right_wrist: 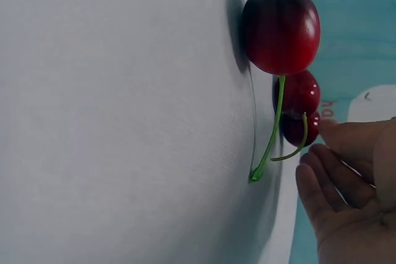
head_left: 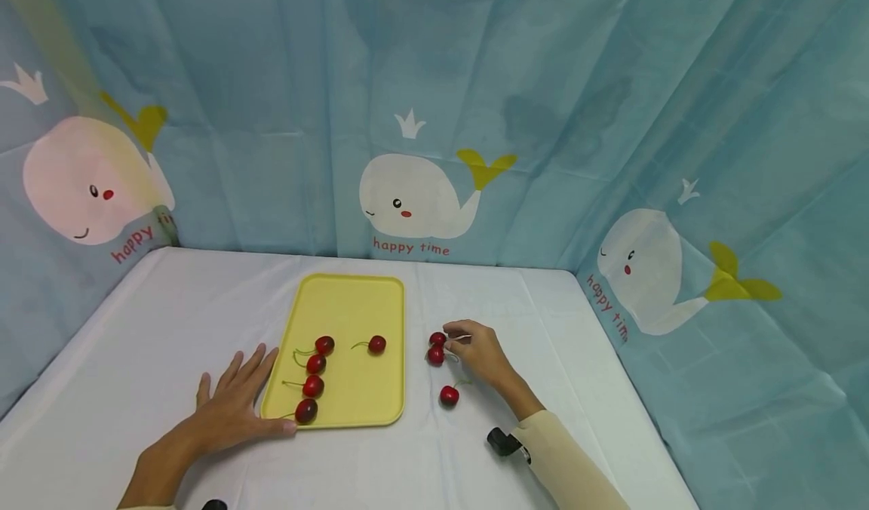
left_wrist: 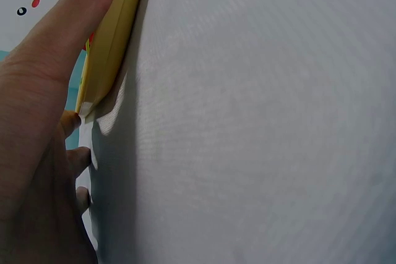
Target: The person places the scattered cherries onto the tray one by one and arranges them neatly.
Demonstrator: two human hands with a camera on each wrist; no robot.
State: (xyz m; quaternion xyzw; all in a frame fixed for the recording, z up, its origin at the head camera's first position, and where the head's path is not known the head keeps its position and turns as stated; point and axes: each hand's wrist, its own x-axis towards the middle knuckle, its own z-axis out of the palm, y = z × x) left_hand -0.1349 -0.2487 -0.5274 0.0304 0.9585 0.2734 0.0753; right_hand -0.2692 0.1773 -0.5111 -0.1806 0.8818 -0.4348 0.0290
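Observation:
My left hand lies with fingers spread along the left side of a yellow tray, its thumb at the near edge. In the left wrist view that thumb lies against the tray's wall. My right hand reaches in from the right to two touching red cherries, the farther cherry and the nearer cherry. Its fingertips are right beside them, fingers bent with a gap; contact is unclear. Closer to me sits a third cherry, large in the right wrist view, green stem on the cloth.
Inside the tray, several stemmed cherries form a slanting column at the left, including a dark cherry. A single cherry lies apart toward the right. White cloth covers the table, with a blue whale-print curtain behind and at the sides.

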